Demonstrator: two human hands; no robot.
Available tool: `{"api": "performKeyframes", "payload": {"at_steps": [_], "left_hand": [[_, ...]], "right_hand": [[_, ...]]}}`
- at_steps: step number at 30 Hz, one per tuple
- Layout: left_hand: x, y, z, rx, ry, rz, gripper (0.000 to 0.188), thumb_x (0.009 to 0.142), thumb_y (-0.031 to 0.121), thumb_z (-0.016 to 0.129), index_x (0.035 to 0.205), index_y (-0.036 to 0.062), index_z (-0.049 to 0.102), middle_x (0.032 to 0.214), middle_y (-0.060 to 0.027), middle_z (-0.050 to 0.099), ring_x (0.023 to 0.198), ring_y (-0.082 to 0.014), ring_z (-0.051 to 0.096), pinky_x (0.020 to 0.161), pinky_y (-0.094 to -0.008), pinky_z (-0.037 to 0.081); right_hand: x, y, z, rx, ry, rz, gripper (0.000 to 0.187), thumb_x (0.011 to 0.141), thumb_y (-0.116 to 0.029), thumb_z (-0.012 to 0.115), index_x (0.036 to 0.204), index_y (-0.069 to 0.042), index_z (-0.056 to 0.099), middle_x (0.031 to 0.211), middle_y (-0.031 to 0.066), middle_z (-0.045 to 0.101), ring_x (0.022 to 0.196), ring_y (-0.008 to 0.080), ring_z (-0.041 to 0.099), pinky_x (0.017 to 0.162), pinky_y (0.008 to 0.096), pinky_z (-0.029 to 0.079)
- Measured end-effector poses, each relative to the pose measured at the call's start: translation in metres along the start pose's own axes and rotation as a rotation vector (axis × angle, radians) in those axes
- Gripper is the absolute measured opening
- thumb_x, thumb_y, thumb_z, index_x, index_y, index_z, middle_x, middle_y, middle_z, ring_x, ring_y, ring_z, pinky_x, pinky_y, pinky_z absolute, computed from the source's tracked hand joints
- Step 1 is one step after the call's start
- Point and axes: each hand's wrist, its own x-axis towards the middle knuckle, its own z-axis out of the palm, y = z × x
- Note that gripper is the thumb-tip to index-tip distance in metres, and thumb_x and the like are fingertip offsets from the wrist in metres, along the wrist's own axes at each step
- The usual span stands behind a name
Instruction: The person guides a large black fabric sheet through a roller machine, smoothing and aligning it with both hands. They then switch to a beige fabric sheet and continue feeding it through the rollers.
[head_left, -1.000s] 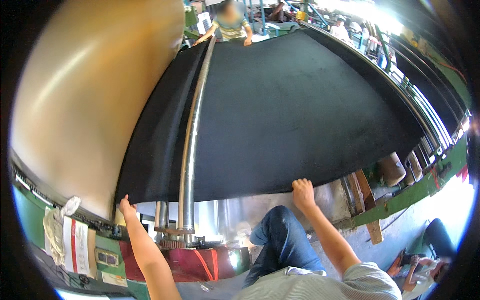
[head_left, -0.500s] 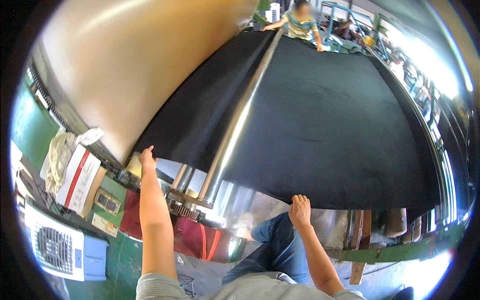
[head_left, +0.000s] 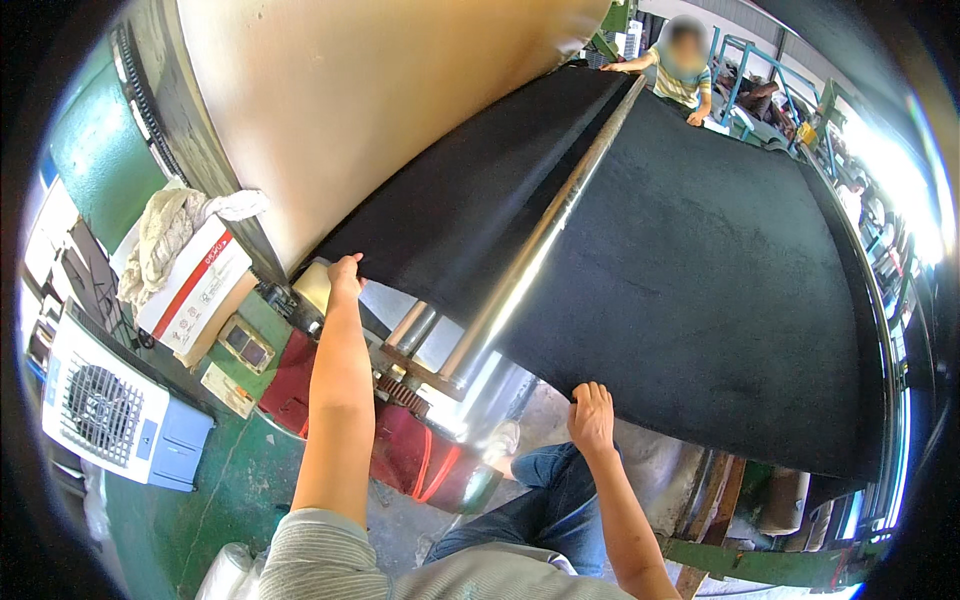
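A wide sheet of black fabric [head_left: 720, 270] stretches away from me, passing at a shiny metal roller [head_left: 545, 235] that runs lengthwise. On its left the cloth reaches up to a large smooth tan drum [head_left: 370, 90]. My left hand [head_left: 345, 272] pinches the near edge of the fabric close to the drum. Farther right, my right hand [head_left: 591, 415] is closed on the same near edge, its fingertips partly hidden. At the far end a co-worker in a striped shirt [head_left: 683, 75] has both hands on the opposite edge.
Gears [head_left: 402, 392] sit at the roller's near end, above a red panel [head_left: 400, 450]. To my left are a white box [head_left: 195, 285] with a rag on it and an air cooler [head_left: 120, 400]. A green frame beam [head_left: 760, 562] crosses at lower right.
My view has turned left, so the scene sits farther right and is tilted. Both of my hands keep their grip on the fabric edge. The co-worker still holds the far edge.
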Motion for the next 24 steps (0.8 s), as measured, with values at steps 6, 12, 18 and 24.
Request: {"api": "performKeyframes", "payload": {"at_steps": [6, 12, 18, 24], "left_hand": [[0.013, -0.002, -0.007, -0.104, 0.196, 0.064, 0.022, 0.081, 0.005, 0.057, 0.102, 0.0015, 0.058, 0.092, -0.0121, 0.062, 0.08, -0.0259, 0.053, 0.057, -0.0431, 0.043], [-0.01, -0.004, 0.01, 0.064, -0.254, -0.013, 0.016, 0.083, 0.012, 0.055, 0.089, 0.0123, 0.07, 0.079, -0.0081, 0.056, 0.056, -0.0175, 0.048, 0.043, -0.0298, 0.043], [0.041, -0.004, -0.01, 0.04, -0.164, 0.029, 0.011, 0.082, 0.014, 0.059, 0.085, 0.0164, 0.07, 0.083, -0.0061, 0.055, 0.062, -0.0192, 0.049, 0.047, -0.0335, 0.039], [0.061, 0.006, -0.023, 0.037, -0.014, -0.015, 0.022, 0.086, 0.02, 0.048, 0.091, 0.019, 0.069, 0.097, -0.0085, 0.056, 0.078, -0.0212, 0.052, 0.055, -0.0333, 0.045]], "right_hand": [[0.008, 0.037, -0.044, -0.082, 0.078, 0.119, 0.034, 0.064, -0.007, 0.068, 0.094, -0.006, 0.051, 0.092, 0.0134, 0.051, 0.09, 0.0322, 0.049, 0.077, 0.0429, 0.04], [-0.025, 0.104, -0.106, -0.216, 0.181, 0.349, 0.048, 0.072, -0.029, 0.073, 0.105, -0.001, 0.052, 0.103, 0.0157, 0.052, 0.1, 0.0346, 0.049, 0.086, 0.0445, 0.04], [-0.052, 0.118, -0.131, -0.242, 0.117, 0.334, 0.07, 0.062, -0.045, 0.078, 0.112, -0.003, 0.052, 0.118, 0.0143, 0.05, 0.113, 0.0335, 0.045, 0.096, 0.0443, 0.036], [-0.057, 0.132, -0.143, -0.287, 0.104, 0.402, 0.081, 0.053, -0.035, 0.084, 0.121, -0.008, 0.051, 0.126, 0.0121, 0.048, 0.12, 0.0323, 0.042, 0.099, 0.0444, 0.034]]}}
